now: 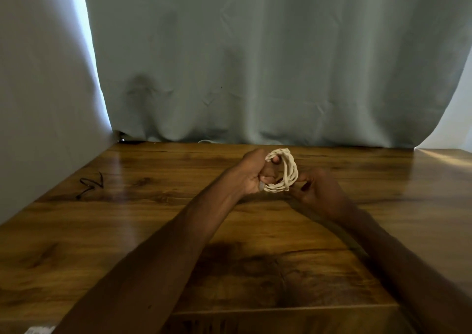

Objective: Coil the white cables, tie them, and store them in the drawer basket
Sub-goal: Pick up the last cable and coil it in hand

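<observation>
White cable coil (pixel 291 173) upright, long axis vertical.

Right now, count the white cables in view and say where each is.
1 for certain: a white coil held above the table between the left hand and right hand. A white sliver under the curtain hem may be another, mostly hidden.

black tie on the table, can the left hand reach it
Probably yes: only bare table lies between left hand and black tie, but it must first let go of the cable coil.
</observation>
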Demonstrator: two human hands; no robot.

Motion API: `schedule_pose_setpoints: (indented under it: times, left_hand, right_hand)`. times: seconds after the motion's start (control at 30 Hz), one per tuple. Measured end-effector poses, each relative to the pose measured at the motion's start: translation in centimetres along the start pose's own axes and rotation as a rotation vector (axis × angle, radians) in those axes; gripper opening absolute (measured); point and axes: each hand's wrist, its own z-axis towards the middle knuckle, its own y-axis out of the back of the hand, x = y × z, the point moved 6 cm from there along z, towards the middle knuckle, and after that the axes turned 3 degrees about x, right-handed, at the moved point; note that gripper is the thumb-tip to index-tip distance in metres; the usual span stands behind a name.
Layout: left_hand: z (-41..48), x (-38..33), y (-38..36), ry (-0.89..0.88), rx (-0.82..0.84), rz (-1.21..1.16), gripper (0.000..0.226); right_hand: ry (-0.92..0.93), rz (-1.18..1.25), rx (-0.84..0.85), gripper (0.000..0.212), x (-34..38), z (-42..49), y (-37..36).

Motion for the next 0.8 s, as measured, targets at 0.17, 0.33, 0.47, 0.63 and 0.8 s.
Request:
schedule_pose_setpoints:
  times: [0.17, 0.33, 0.47, 0.63, 0.8]
  left_hand:
    - [-0.6, 0.1, -0.5, -0.007, -0.041, -0.095, 0.042]
    - [-0.2, -0.1, 0.7, -0.221, -0.258, -0.005, 0.038]
    - [-0.3, -0.3, 1.4, -0.332, -0.363, 0.104, 0.04]
    - [0.2, 0.5, 1.1, -0.301, -0.388, 0.187, 0.04]
    - [0.3, 0.5, 0.7, -0.229, -0.318, 0.065, 0.041]
  right_hand:
    - [0.044, 0.025, -0.059, 0.02, -0.4, -0.1, 0.7]
    - [-0.168, 0.128, 0.153, 0.014, -1.2, -0.1, -1.4]
    - [-0.325, 0.283, 0.262, 0.034, -1.5, -0.3, -1.9]
    - [-0.359, 0.934, 0.133, 0.028, 0.0, 0.0, -1.6]
    - [-0.331, 0.725, 0.01, 0.022, -1.0, 0.5, -0.3]
